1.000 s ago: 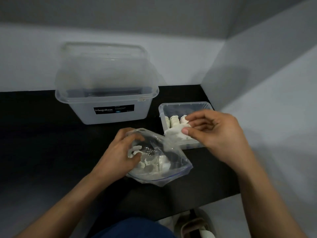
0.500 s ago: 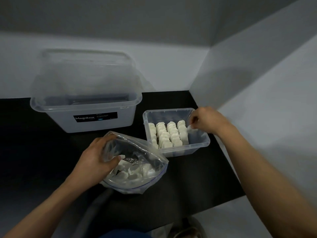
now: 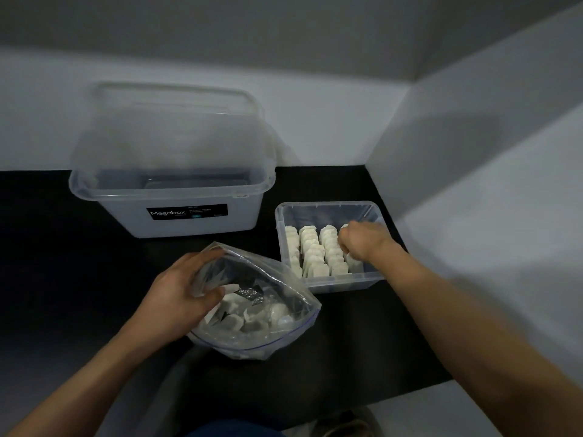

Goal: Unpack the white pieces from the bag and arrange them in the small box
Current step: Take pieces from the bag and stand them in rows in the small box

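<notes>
A person's left hand grips the open mouth of a plastic bag on the black table. The right hand, fingers curled, reaches into the small box beside rows of white pieces; whether it holds one cannot be told.

Two hands, one bag, one box, one tub.

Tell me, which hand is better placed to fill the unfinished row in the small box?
Right. The right hand is inside the small box, over the rightmost row of white pieces; the left hand grips the bag at its mouth.
</notes>
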The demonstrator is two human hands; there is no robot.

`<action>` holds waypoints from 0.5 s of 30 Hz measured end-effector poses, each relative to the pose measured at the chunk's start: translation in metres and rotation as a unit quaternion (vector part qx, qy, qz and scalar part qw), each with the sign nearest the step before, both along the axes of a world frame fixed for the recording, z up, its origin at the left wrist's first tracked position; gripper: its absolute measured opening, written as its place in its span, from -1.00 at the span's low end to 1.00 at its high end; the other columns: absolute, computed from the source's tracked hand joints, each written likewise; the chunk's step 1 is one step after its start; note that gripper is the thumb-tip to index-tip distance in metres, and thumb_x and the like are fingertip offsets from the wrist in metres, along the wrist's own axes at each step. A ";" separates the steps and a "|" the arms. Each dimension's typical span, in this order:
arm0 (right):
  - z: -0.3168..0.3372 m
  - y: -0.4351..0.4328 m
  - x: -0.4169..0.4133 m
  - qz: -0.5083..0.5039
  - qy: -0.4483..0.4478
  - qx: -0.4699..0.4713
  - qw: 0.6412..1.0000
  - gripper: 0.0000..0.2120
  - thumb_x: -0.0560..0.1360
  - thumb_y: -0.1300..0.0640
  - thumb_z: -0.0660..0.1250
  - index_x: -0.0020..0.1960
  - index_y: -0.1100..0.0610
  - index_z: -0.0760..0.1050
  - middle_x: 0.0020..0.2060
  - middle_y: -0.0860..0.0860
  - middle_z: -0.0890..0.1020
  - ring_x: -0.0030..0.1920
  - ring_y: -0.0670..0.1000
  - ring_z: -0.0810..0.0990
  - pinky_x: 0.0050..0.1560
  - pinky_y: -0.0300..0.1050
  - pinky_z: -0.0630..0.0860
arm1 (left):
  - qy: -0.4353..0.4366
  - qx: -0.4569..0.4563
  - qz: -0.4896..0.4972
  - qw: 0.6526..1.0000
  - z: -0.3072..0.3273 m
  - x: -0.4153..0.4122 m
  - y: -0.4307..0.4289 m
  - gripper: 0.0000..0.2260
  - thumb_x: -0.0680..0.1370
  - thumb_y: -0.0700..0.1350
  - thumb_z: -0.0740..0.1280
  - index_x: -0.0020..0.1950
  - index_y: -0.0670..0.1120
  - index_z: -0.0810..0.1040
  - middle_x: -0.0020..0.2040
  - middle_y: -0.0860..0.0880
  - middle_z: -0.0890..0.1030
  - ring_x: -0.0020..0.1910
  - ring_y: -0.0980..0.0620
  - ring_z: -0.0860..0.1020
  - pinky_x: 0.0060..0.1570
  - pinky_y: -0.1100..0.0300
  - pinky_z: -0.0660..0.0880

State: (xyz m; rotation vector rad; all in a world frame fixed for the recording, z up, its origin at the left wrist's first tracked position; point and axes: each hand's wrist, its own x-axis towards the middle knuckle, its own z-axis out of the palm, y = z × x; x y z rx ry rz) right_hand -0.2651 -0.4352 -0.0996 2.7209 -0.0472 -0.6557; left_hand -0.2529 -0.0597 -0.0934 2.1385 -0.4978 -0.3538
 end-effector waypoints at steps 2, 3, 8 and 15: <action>0.007 0.003 0.000 -0.009 0.002 -0.001 1.000 -0.79 0.57 0.26 0.35 0.18 0.11 0.56 0.06 0.10 0.61 -0.06 0.08 0.59 0.03 -0.01 0.63 | 0.000 -0.002 -0.012 1.000 0.001 0.001 0.003 -0.43 0.46 -0.17 0.53 0.37 0.25 0.47 0.17 0.26 0.51 0.15 0.31 0.52 0.08 0.42 0.41; 0.014 0.003 0.000 -0.023 -0.006 0.008 1.000 -0.73 0.57 0.26 0.35 0.25 0.10 0.57 0.11 0.11 0.61 0.00 0.11 0.62 0.02 -0.01 0.63 | -0.001 -0.001 -0.016 1.000 0.001 0.002 0.003 -0.43 0.46 -0.18 0.53 0.36 0.26 0.47 0.17 0.27 0.51 0.15 0.36 0.51 0.06 0.47 0.39; 0.087 0.036 -0.034 -0.111 -0.169 0.139 0.969 -0.73 0.58 0.03 0.41 0.28 -0.03 0.62 0.14 0.03 0.69 0.06 0.06 0.67 0.06 -0.03 0.61 | -0.010 0.006 -0.028 1.000 0.004 0.001 0.006 -0.37 0.44 -0.16 0.55 0.40 0.28 0.45 0.16 0.23 0.48 0.14 0.30 0.52 0.06 0.50 0.39; 0.092 0.178 -0.111 0.030 -0.219 0.317 0.922 -0.71 0.57 -0.18 0.34 0.20 -0.10 0.66 0.31 -0.10 0.58 0.31 -0.02 0.51 0.24 0.05 0.55 | 0.007 0.045 -0.069 0.997 0.007 -0.007 0.010 -0.32 0.45 -0.20 0.49 0.46 0.28 0.37 0.18 0.17 0.49 0.12 0.22 0.51 0.07 0.45 0.39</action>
